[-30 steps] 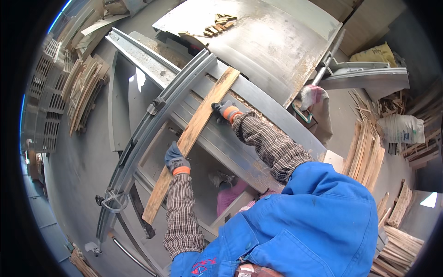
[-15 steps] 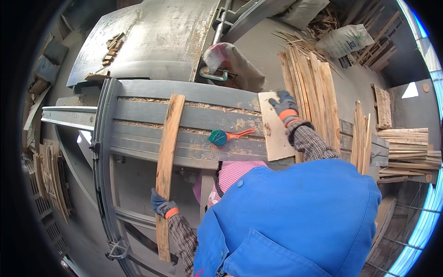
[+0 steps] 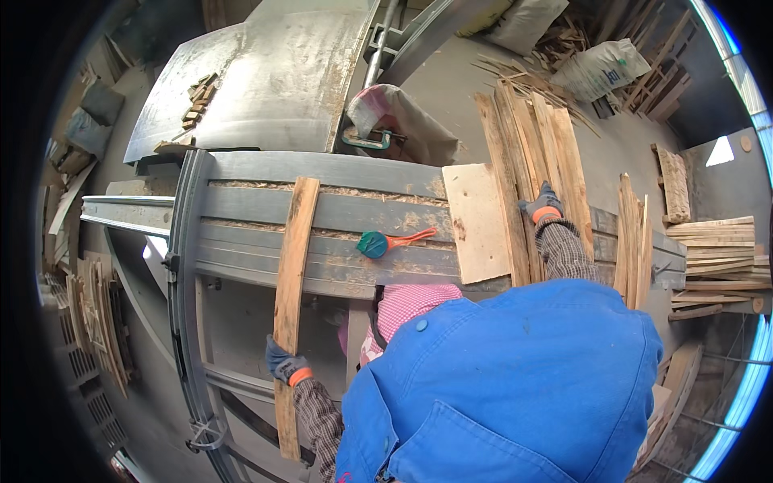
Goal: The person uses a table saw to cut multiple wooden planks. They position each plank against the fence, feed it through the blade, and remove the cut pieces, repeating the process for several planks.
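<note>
My left hand, in a grey-blue glove with an orange cuff, is closed on the lower part of a long wooden board. This board lies slantwise across a slotted metal machine table, its near end jutting past the edge. At the right, my gloved right hand rests on a bundle of long rough planks, thumb and fingers apart. A wide pale board lies just left of those planks. Between the two boards sits a round green object with an orange strap, its kind unclear.
Beyond the table stands a large sheet-metal surface with small wood offcuts. A clamp and a sack are behind the table. More planks stand at the right, near stacked boards. A metal rail borders the left.
My right hand has left the pale board and moved right onto the plank bundle. My left hand keeps its hold on the long board. The view has shifted slightly.
</note>
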{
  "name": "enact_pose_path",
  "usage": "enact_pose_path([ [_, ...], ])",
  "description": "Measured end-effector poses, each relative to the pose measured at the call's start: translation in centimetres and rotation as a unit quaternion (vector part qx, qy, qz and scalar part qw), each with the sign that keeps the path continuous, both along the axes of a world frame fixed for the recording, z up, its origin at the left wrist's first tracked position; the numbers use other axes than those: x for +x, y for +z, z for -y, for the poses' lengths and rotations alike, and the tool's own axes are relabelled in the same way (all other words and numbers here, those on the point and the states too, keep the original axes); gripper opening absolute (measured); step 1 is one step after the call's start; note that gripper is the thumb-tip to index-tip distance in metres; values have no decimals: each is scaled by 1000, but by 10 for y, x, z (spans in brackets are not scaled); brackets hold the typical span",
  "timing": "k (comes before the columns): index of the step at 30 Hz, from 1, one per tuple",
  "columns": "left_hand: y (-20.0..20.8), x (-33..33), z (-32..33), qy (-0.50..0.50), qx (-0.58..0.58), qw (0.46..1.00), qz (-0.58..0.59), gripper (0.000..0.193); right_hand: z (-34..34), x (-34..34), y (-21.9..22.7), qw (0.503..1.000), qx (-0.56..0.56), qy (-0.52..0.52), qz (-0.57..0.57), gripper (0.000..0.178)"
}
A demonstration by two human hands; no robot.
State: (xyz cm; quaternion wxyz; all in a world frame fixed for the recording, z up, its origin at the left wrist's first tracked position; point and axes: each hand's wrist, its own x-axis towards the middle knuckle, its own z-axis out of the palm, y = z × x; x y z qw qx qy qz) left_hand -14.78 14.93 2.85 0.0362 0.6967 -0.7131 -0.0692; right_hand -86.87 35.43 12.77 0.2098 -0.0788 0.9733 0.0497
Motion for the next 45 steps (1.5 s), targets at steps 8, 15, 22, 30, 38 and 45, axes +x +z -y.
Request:
enact_pose_path([
  [8,-32,7,3,15,26,1000,4,106,12,4,-10,996,46,-48,-55,111],
  [15,-36,36,-7,37,86,996,12,104,37,-7,25,1000,-3,-2,15,101],
  [22,-15,22,-4,-21,63,997,36,102,78,-84,73,915,-372,157,11,98],
  [30,32,-11,-14,3,148,989,27,94,301,-25,299,671,-583,434,146,34],
  [38,15,-7,-81,-2,6,1000,-15,88,578,30,382,456,-729,434,269,28],
  [45,19,-28,-107,11,19,994,-104,94,615,196,369,341,-759,299,467,27],
])
